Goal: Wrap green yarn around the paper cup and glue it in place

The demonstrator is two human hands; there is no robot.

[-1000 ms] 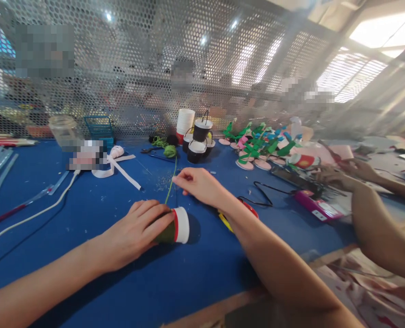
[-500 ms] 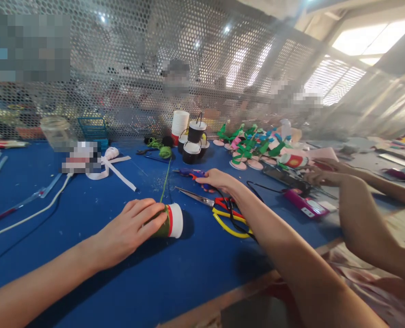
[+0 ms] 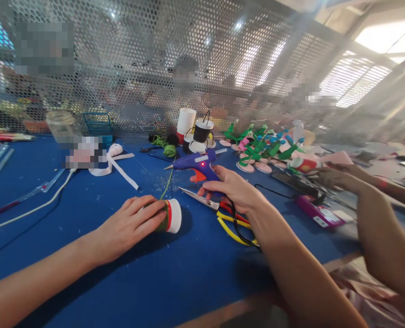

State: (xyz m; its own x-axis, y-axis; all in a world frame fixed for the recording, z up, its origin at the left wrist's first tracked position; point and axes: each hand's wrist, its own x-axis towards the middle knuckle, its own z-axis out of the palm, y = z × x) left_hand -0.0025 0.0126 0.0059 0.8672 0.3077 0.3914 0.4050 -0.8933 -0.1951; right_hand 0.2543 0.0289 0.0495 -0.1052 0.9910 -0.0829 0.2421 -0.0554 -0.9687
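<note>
One cup [image 3: 175,216] lies on its side under your left hand [image 3: 137,219], on the blue table [image 3: 147,287], between its near edge and far edge. Your left fingers are close together, bent over the cup, holding it. A dark green wrap [image 3: 162,226] goes around the part by your fingers, so that bit looks done. At the right end, the red band and white rim have no wrap. Your hand hides the other end, so I can't tell how far the green goes.

A green strand [image 3: 168,184] goes from the cup toward the yarn ball [image 3: 170,151] near the far edge, and it looks not cut yet. Your right hand [image 3: 228,187] is curled around the handle of a blue glue gun [image 3: 195,161] with a red light on. Its tip is very near the strand; I can't tell if they touch. No new glue shows, so that sticking looks left to do. The scissors [image 3: 212,205] lie on the table below your right hand, not held.
</note>
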